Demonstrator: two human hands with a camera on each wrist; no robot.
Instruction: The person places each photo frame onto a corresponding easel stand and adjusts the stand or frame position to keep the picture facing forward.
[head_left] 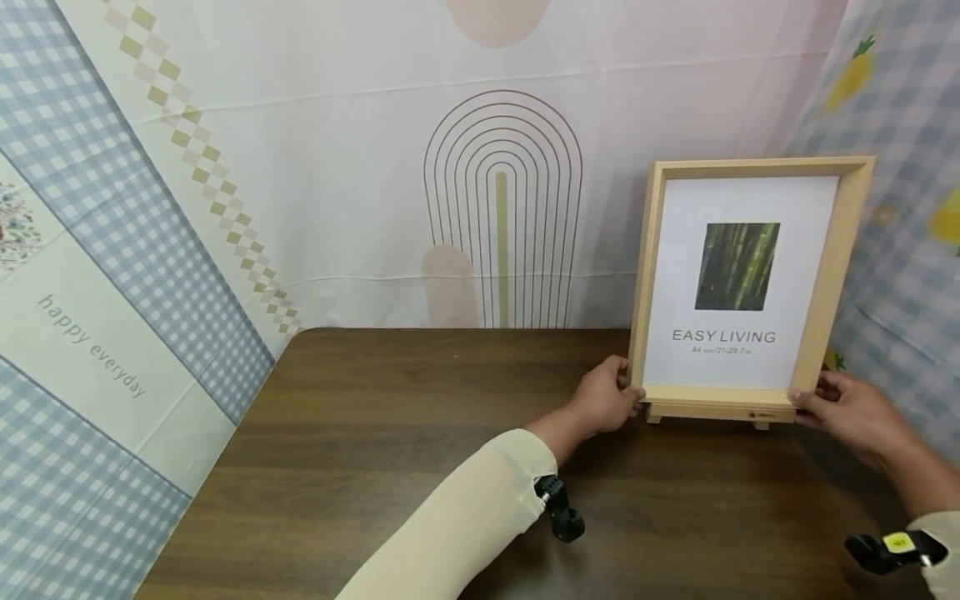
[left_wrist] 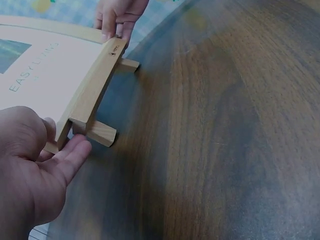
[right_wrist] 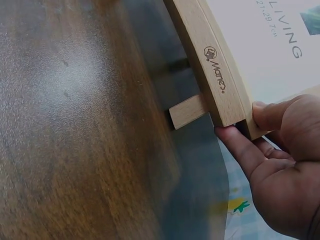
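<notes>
A light wooden picture frame (head_left: 834, 275) stands upright at the right of the table, holding a white "EASY LIVING" sheet (head_left: 678, 258) with a small bamboo picture. Beneath it is the ledge of a wooden easel (head_left: 712, 412) with short feet, the ledge marked with a logo. My left hand (head_left: 606, 393) pinches the frame's lower left corner, and its fingertips reach under the end of the easel ledge (left_wrist: 97, 82). At the lower right corner my right hand (head_left: 862, 417) grips the frame, thumb in front, a finger touching the ledge's end (right_wrist: 217, 75). The easel's back is hidden.
The dark brown wooden table (head_left: 360, 467) extends left and toward me. A pale curtain (head_left: 337, 208) with printed arches hangs behind it. Checked blue cloth hangs at the left (head_left: 135, 217) and close by the right hand (head_left: 900, 317).
</notes>
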